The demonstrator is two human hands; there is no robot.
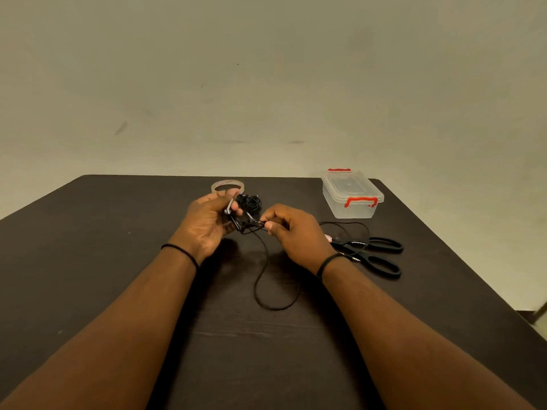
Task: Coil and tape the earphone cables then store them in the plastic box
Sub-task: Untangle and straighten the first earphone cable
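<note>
My left hand (207,221) grips the earbud end of a black earphone cable (260,279) just above the dark table. My right hand (293,229) pinches the same cable a few centimetres to the right. A long loop of it hangs down and lies on the table between my forearms. Behind my hands rests a bundle of black earphone cable (252,203). The clear plastic box (352,193) with red latches stands shut at the back right. A roll of clear tape (227,186) lies flat at the back, just beyond my left hand.
Black-handled scissors (376,253) lie right of my right wrist, with another stretch of black cable looping over them. The dark table (118,232) ends at a plain wall behind and drops off at the right edge.
</note>
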